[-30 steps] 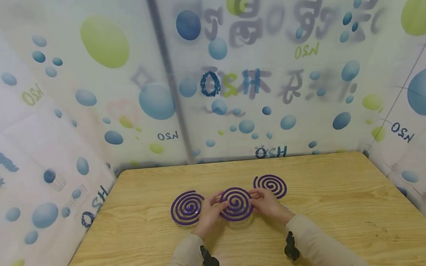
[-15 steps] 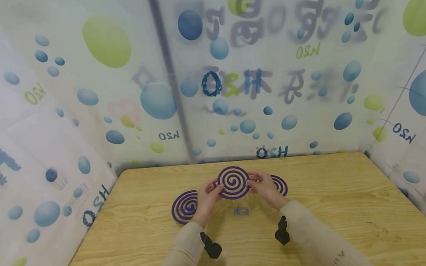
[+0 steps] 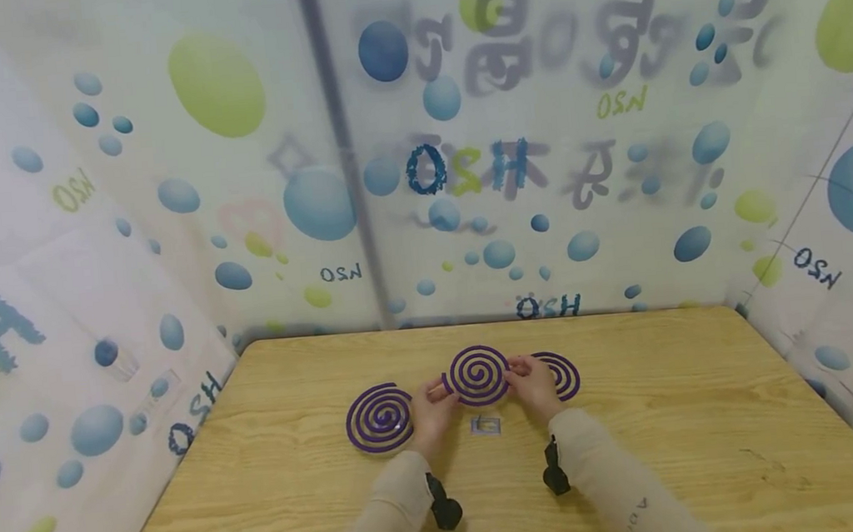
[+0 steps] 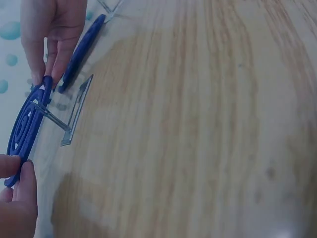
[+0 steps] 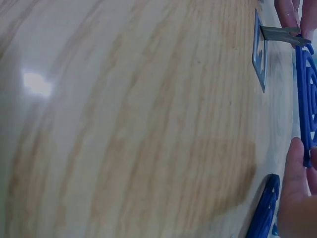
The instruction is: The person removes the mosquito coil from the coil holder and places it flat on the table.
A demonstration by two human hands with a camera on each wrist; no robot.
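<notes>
**Coil held over the metal stand, one hand on each edge**

My left hand (image 3: 432, 405) pinches the left edge of the purple mosquito coil (image 3: 478, 375); thumb and fingers are together on the rim. My right hand (image 3: 534, 385) pinches the opposite, right edge in the same manner. The coil sits just above the centre of the head frame, lifted off the wooden table (image 3: 711, 444) and tilted so that its spiral face shows to the head camera.

The small metal stand (image 3: 485, 425) lies on the table directly below the coil, between my two wrists. In the left wrist view, the stand's flat frame (image 4: 75, 111) rests on the wood and its prong rises toward the coil (image 4: 25, 129), which occupies the left edge of that frame. Whether the prong tip touches the coil I cannot tell. In the right wrist view, the stand (image 5: 261, 52) is at the upper right and the coil's rim (image 5: 303, 99) runs down the right edge.

A second coil (image 3: 379, 418) lies flat on the table at left of centre, just beside my left hand. A third coil (image 3: 564, 372) lies flat behind my right hand, partly hidden by it.
</notes>
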